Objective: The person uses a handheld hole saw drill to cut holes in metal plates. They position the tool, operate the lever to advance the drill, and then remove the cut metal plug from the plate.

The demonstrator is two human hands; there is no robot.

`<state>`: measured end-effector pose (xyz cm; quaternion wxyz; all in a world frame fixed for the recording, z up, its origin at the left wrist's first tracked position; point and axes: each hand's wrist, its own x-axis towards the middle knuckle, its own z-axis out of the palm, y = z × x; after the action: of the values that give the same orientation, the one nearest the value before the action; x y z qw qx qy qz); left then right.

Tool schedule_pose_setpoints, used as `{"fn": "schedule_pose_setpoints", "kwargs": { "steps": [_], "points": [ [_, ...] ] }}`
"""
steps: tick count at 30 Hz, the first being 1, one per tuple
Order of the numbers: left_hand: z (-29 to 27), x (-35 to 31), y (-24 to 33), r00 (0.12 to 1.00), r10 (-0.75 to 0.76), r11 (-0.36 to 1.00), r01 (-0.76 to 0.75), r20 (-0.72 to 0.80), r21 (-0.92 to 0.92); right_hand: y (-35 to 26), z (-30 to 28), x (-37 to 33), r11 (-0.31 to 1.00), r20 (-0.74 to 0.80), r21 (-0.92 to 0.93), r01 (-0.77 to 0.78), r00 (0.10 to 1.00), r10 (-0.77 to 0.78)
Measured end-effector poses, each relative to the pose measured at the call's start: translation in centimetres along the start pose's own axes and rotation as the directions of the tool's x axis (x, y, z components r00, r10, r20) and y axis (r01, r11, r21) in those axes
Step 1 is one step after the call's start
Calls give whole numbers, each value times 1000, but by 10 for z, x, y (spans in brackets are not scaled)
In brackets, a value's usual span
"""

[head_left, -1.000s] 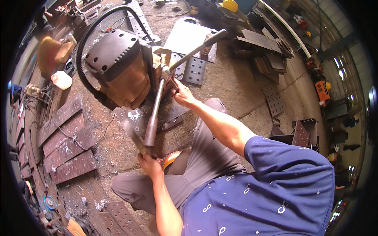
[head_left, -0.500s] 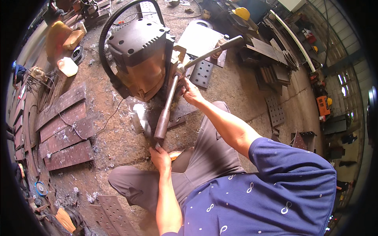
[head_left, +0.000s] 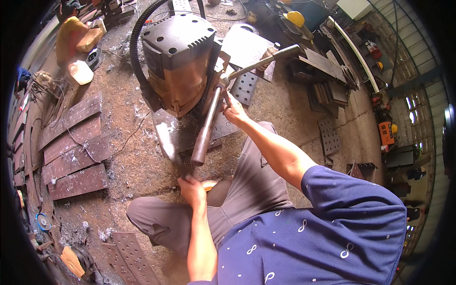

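Note:
A magnetic drill (head_left: 178, 57) with a black vented top and a brownish, translucent-looking body stands on the floor before me. Its feed handle (head_left: 209, 123) has one spoke pointing down toward me and another reaching to the upper right. My right hand (head_left: 235, 114) is closed on a short dark part of that handle, just below the hub. Below the brown grip, my left hand (head_left: 192, 190) is closed in a pinch. A dark, blurred piece leads from its fingers toward a shiny steel plate (head_left: 165, 135) by the drill's base; what exactly I pinch is unclear.
Dark steel plates (head_left: 78, 180) lie at the left, crossed by a cable. More drilled plates (head_left: 130, 256) are at the lower left, with metal shavings around. A bottle (head_left: 266, 61) stands beyond the handle. A person (head_left: 71, 35) sits at the upper left; a yellow helmet (head_left: 294, 19) lies at the back.
The drill sits slightly higher and further right in view. My left hand has shifted slightly left, and the piece at its fingers is now smeared by motion. My right hand keeps its grip.

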<state>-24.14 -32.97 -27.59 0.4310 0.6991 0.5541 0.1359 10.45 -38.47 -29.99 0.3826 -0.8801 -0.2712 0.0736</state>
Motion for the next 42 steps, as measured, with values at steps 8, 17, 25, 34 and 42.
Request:
{"fn": "schedule_pose_setpoints", "kwargs": {
  "steps": [8,17,25,34,42],
  "points": [
    [-111,32,-15,844,151,903,-330,515,276,-4,-8,-7,998,-12,30,-54,998,54],
    [-67,179,-59,676,374,612,-694,635,379,-44,-24,-17,999,-42,-24,27,999,-28],
    [-74,281,-100,978,177,918,-124,-109,377,-46,-18,-15,999,-43,-44,-28,999,26],
    [-34,230,-49,901,351,867,-415,255,274,-34,-26,-18,998,-61,-23,-67,996,65],
    [16,274,4,881,406,879,-449,244,158,-31,-24,-17,996,-34,-32,-84,996,83]
  ]
}}
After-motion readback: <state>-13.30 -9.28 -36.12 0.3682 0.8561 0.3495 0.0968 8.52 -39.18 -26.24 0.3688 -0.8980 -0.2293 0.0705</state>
